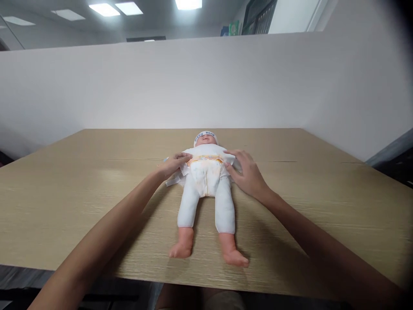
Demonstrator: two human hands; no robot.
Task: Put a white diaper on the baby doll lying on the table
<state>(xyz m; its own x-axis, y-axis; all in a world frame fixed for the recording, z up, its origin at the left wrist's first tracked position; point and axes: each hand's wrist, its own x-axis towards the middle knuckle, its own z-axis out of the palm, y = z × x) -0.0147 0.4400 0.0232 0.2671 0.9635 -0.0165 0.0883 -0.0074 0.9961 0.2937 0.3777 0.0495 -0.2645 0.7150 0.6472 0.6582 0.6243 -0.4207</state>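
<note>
Light wood-grain counter (80,202) stretching wide, seam running across far half. White partition (161,86) standing behind counter, meeting white wall (355,86) at right. Ceiling panels (112,8) glowing overhead, glare washing over counter's left side. Dark window frame (260,17) showing above partition. Dark floor (400,163) showing at right edge.

A wide desk (64,193) with a pale wood-grain top fills the lower half of the view, its near edge running across the bottom and its far edge meeting a plain white partition wall. A thin seam crosses the top from left to right about a third of the way in from the far edge. A baby doll (206,189) lies on its back near the middle of the desk, head toward the wall, bare feet toward the near edge, wearing white clothes.
</note>
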